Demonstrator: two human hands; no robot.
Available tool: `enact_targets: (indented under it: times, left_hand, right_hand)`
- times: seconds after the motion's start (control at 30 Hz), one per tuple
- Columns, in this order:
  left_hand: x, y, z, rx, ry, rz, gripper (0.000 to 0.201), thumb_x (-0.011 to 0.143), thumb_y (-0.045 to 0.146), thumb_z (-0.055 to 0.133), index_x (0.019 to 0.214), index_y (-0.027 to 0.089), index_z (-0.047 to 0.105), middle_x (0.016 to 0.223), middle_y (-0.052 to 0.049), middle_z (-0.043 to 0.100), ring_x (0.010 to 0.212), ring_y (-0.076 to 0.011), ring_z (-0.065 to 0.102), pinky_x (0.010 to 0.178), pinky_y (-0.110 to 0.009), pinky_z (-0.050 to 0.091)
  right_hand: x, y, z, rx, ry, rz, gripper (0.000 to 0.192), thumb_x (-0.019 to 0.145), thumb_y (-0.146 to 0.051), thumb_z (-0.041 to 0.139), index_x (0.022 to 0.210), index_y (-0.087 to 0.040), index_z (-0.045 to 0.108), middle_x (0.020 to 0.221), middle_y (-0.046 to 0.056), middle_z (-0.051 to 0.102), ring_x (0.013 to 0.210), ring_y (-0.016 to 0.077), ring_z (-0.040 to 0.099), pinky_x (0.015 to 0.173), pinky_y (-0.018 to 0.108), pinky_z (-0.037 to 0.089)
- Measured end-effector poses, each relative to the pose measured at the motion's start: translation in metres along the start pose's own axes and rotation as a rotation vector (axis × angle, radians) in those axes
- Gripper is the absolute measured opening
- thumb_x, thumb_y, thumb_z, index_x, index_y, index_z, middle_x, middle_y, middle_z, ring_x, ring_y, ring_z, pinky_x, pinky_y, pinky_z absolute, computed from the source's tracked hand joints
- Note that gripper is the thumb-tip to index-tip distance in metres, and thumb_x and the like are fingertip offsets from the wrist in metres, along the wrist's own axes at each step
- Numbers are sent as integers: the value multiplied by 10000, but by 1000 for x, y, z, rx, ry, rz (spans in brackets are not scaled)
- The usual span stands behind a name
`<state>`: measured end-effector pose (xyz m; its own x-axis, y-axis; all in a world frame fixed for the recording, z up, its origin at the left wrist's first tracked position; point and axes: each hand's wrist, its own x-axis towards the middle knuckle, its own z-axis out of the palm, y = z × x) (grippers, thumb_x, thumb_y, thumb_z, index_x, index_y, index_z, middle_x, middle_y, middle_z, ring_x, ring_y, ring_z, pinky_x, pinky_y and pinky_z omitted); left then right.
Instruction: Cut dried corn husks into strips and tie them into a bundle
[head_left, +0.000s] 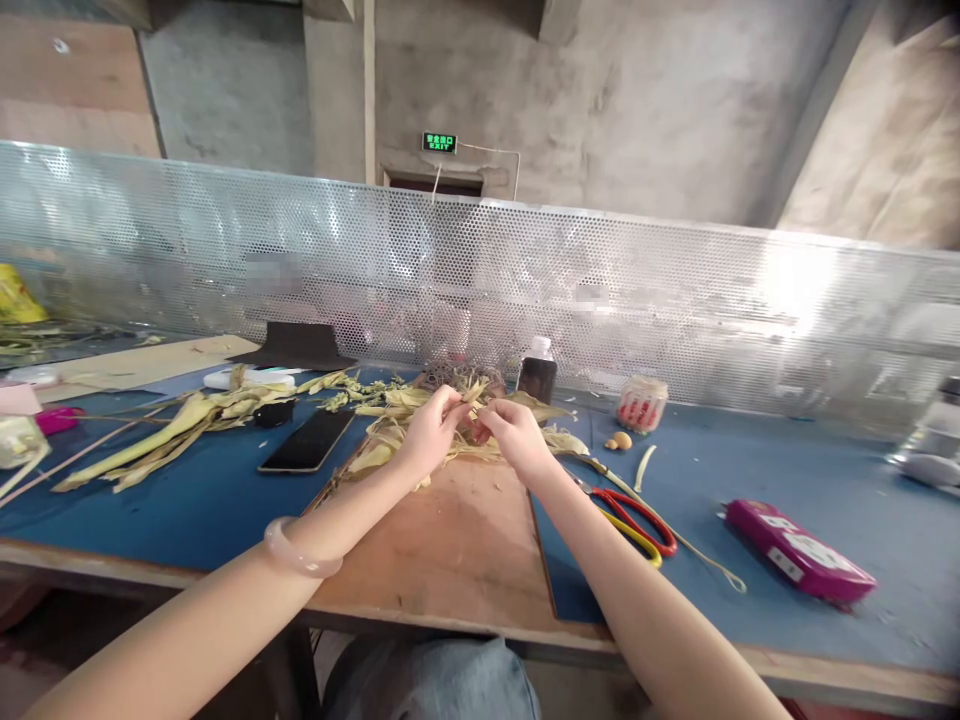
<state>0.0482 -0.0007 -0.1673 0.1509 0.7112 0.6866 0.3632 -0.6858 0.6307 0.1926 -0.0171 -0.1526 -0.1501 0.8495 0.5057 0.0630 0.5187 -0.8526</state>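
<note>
1. Bits of dry, pale yellow leaf (474, 393) are up between the 2 hands, at the fingertips; they are too small to see well.
2. The left hand (435, 430) is nearly closed, with its thumb and fingers pinching the bits.
3. The right hand (516, 432) is bent in close and pinches them from the other side.
4. Behind and under the hands is a messy heap of crinkly, straw-coloured leaves (375, 452), lying on the blue surface (750, 440).
5. A flat black phone (307, 442) lies to the left of the heap.
6. Scissors with 1 red and 1 yellow handle (651, 512) lie just beside the right arm.
7. Farther right is a puffy purple-pink case (799, 550) with white marks.
</note>
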Motion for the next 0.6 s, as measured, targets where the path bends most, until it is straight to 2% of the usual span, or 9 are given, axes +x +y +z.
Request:
enact_targets:
  times: [0.13, 0.23, 0.4, 0.5, 0.6]
  left_hand:
    - [-1, 4, -1, 234, 18, 103, 185, 921, 281, 407, 807, 193, 521, 671, 23, 587, 587, -120, 522, 583, -221, 375]
    - [-1, 4, -1, 393, 0, 158, 217, 940, 262, 350, 853, 190, 535, 755, -22, 613, 687, -161, 575, 626, -248, 391]
    - [-1, 1, -3, 621, -148, 159, 233, 936, 227, 300, 991, 173, 521, 923, -108, 624, 798, -228, 622, 639, -289, 407]
    - [-1, 0, -3, 609, -179, 104, 258, 943, 256, 280, 1071, 168, 486, 877, -114, 636, 772, -239, 633, 620, -293, 408]
    - [-1, 0, -1, 476, -102, 40, 273, 946, 285, 283, 1161, 157, 390, 797, -93, 641, 711, -232, 630, 592, -287, 404]
  right_hand:
    - [1, 2, 2, 155, -8, 45, 198, 711, -270, 549, 543, -166, 553, 530, 6, 567, 529, 129, 531, 562, 256, 427]
    - [2, 5, 1, 199, 3, 64, 192, 696, -277, 555, 540, -164, 549, 528, 8, 563, 513, 123, 523, 553, 255, 426]
    - [3, 9, 0, 184, 45, 80, 196, 687, -292, 545, 537, -166, 538, 552, 23, 578, 519, 128, 531, 540, 256, 432]
    - [2, 9, 1, 133, 48, 78, 200, 690, -284, 529, 527, -168, 540, 545, 27, 583, 531, 136, 541, 543, 256, 440]
    - [0, 7, 5, 59, 34, 62, 206, 703, -261, 503, 521, -172, 538, 538, 22, 588, 544, 135, 547, 564, 251, 448]
